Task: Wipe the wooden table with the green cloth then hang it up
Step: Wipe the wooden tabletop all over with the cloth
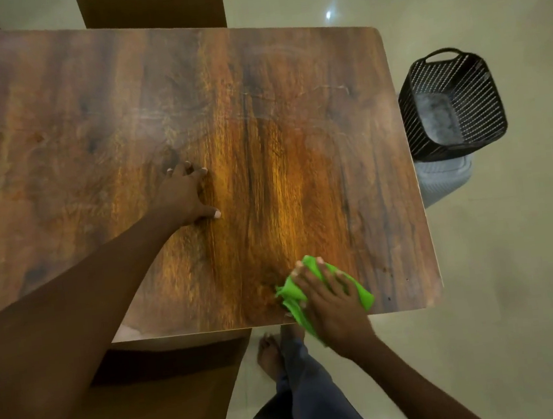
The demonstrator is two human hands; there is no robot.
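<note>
Right hand [330, 303]: fingers [323, 267] spread and pressed flat over the bunched green cloth [292, 297], pinning rather than gripping it; thumb side hidden.

Green cloth: on the wooden table [260, 142], at the near edge toward the right corner, one fold hanging past the rim.

Left hand [185, 195]: empty, fingertips splayed on the tabletop well apart from the cloth, bracing.

Step, as judged: wiping, hanging not yet begun. Faint streaks show farther up the surface.

Handling advice: keep the palm flat, gather the overhanging fold back in, work in overlapping passes along the grain.

Nearby: black basket [452, 103] on the floor, beyond the table's right end.
</note>
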